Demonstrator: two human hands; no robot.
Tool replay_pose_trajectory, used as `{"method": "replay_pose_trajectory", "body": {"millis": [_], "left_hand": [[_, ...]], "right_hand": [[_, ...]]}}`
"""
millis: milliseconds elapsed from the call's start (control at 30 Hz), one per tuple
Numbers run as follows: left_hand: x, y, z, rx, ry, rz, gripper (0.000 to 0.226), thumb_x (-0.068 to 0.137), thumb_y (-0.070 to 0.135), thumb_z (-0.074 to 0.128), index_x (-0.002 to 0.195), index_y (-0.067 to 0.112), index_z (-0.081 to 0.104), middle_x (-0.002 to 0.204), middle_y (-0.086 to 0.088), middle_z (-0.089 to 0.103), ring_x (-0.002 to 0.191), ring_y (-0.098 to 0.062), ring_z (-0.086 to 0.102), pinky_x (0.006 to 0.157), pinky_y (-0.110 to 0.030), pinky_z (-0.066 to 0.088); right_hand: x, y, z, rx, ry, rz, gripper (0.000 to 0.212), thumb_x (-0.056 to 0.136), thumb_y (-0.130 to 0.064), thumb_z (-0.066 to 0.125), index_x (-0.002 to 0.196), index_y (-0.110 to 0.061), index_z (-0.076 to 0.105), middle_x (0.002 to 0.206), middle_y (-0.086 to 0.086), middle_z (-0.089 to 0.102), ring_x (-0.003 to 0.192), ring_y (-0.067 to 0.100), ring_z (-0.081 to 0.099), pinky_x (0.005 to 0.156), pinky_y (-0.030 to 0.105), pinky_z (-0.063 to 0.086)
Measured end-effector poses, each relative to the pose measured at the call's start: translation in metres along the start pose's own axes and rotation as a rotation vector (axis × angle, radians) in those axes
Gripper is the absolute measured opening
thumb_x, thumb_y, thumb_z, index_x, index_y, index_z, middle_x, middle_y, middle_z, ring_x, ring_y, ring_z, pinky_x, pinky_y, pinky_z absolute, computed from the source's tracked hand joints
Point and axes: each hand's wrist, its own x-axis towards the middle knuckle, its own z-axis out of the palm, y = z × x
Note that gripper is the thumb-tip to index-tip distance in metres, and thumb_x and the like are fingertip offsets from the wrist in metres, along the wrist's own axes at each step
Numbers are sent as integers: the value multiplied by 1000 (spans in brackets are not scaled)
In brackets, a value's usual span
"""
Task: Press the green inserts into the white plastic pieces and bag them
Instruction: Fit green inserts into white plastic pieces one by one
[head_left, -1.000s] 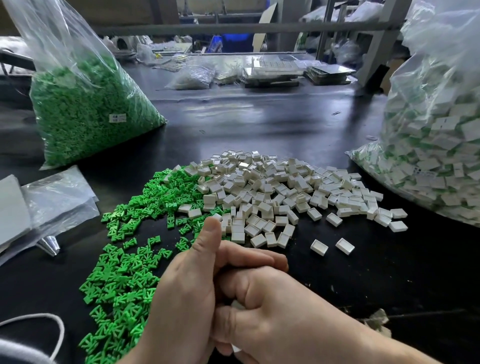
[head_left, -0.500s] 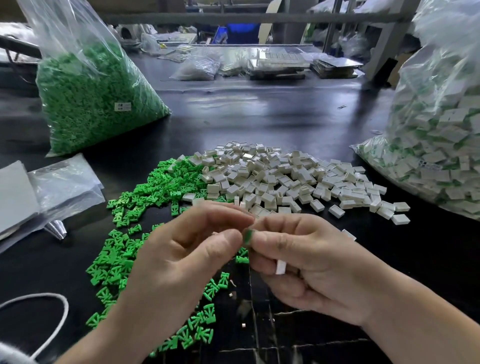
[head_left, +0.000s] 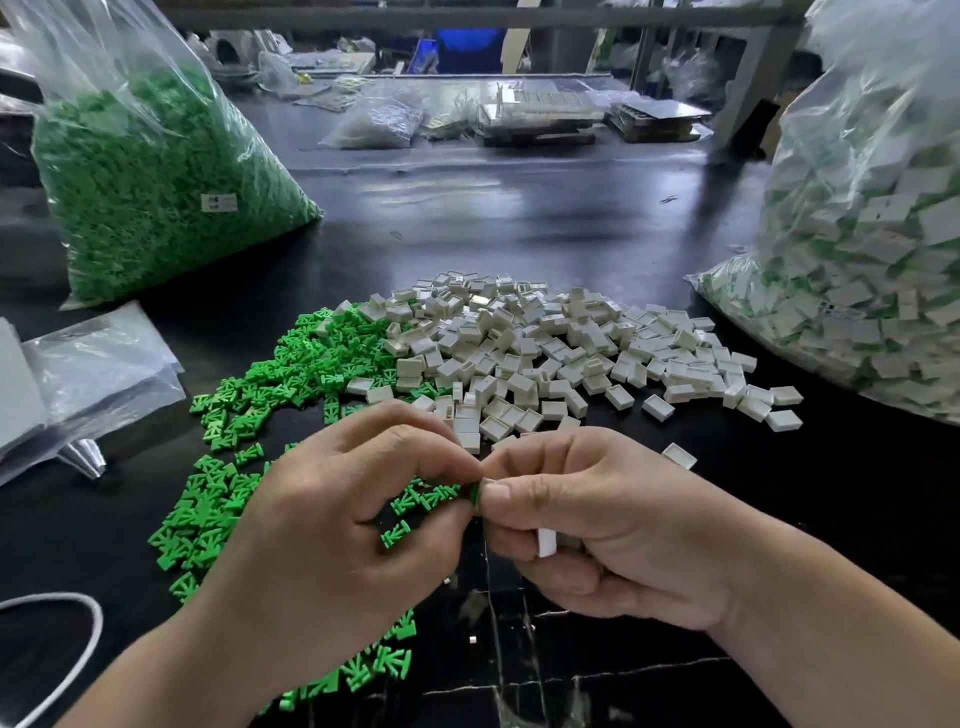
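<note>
Nearest, both hands meet over the dark table. The left hand has its fingers curled, with thumb and forefinger tips closed on a small green insert. The right hand pinches the same insert from the other side, thumb tip against it. A white piece sticks out below that thumb, held in the curled lower fingers. Whether the insert already sits in another white piece cannot be told, since the fingertips hide it. A white cord loops in at the lower left edge. Under and beyond the left hand spreads the green pile of loose inserts, running into the white pile of loose pieces just behind the hands. A few white pieces lie apart at that pile's right edge. Flat bags lie at the left, beside the green pile. Further back on the left stands a green bag full of inserts. At the right a big bag holds white pieces with green showing among them. Trays and small clear bags sit at the far edge.
</note>
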Motion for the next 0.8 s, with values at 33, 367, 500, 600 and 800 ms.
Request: {"method": "replay_pose_trajectory", "body": {"millis": [33,367,500,600,800], "left_hand": [[0,-1,0,21,-5,13,16,79,29,63,87,19,73,91,11,64,85,1,61,73,-4,40],[-1,-2,-4,170,-82,95,15,80,27,62,86,18,73,86,11,64,82,1,52,70,-27,46],[-2,-2,-4,166,-98,91,15,82,30,63,87,20,73,87,11,64,82,-1,53,70,-22,45],[-2,-3,-3,170,-115,86,16,83,32,63,89,21,73,89,12,64,82,-1,53,72,-19,44],[-2,-5,-3,165,-131,90,15,82,30,64,89,20,73,89,12,64,80,0,53,74,-18,42]], "right_hand": [[0,0,0,-7,1,5,15,94,-16,61,80,-13,65,63,3,51,39,5,39,32,12,28],[1,-1,-1,-10,-45,92,18,92,-18,62,76,-18,71,65,1,53,40,3,41,32,12,29],[1,-2,-1,2,-45,99,17,92,-18,61,78,-17,71,65,1,53,40,3,41,31,12,29],[2,-1,-3,17,-45,111,14,91,-18,61,80,-15,69,65,2,53,39,3,41,31,12,29],[2,-1,-3,5,-50,127,16,92,-18,61,78,-16,68,65,1,53,39,3,41,31,12,29]]}}
